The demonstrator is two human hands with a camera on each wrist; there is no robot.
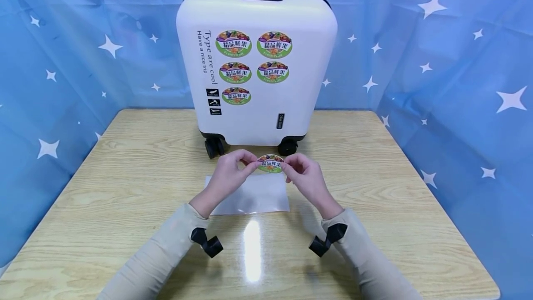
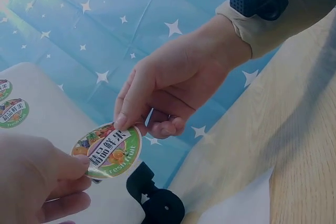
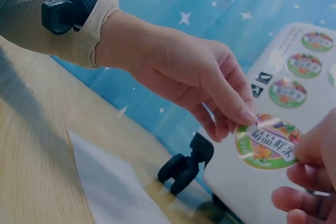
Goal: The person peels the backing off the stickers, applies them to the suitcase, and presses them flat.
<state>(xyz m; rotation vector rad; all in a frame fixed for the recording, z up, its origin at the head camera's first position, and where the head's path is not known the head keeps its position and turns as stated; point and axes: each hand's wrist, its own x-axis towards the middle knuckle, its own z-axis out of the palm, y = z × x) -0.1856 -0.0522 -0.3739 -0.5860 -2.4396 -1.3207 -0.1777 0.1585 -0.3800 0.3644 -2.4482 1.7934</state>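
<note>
An oval fruit sticker (image 1: 270, 164) with a green rim and printed fruit is stretched between both hands, low in front of the suitcase. My left hand (image 1: 231, 173) pinches its left edge with thumb and forefinger. The opposite edge is pinched by my right hand (image 1: 307, 178); in the left wrist view that right hand (image 2: 165, 85) has its other fingers curled loosely below. Behind stands a white suitcase (image 1: 258, 17), upright, bearing several matching oval stickers (image 1: 233, 44) in two columns, two on the right side. A white backing sheet (image 1: 254, 196) lies on the table under the hands.
The suitcase stands on black wheels (image 1: 214, 147) at the back of the wooden table (image 1: 137, 175). A blue curtain (image 1: 433, 59) with white stars hangs behind and at both sides. Black wrist cameras (image 1: 207, 243) sit on both sleeves.
</note>
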